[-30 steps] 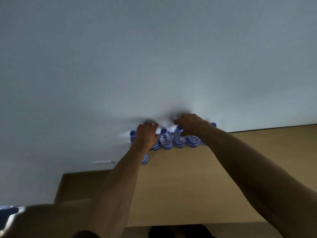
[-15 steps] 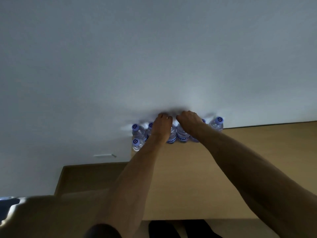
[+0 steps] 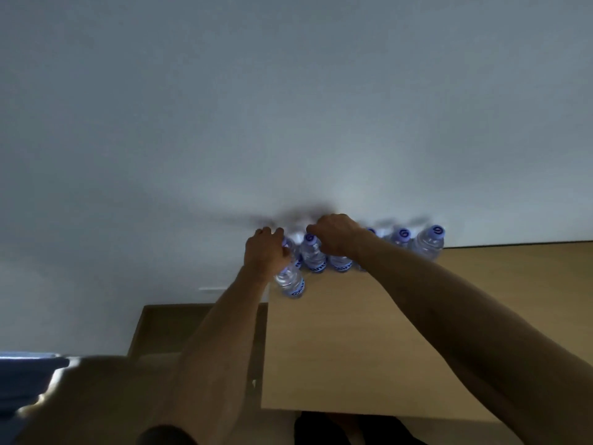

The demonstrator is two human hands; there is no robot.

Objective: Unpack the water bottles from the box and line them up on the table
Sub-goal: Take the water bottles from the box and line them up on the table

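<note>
Several clear water bottles with blue caps stand in a row along the far edge of the wooden table [image 3: 369, 332], against the grey wall. My left hand [image 3: 264, 253] grips the top of a bottle [image 3: 290, 281] that stands in front of the row's left end. My right hand [image 3: 335, 234] is curled over the top of another bottle [image 3: 340, 263] in the row. Between the two hands stands a free bottle [image 3: 313, 253]. At the right end are two more, one [image 3: 401, 237] behind my forearm and the last bottle [image 3: 430, 242]. The box [image 3: 167, 326] lies low at the left.
The open cardboard box sits beside the table's left edge, below table height. A blue thing [image 3: 22, 377] shows at the lower left corner. The wall rises directly behind the bottles.
My left hand has moved left, from the middle of the row to the front bottle at the left end. The camera view has shifted, so the row now sits further right.
</note>
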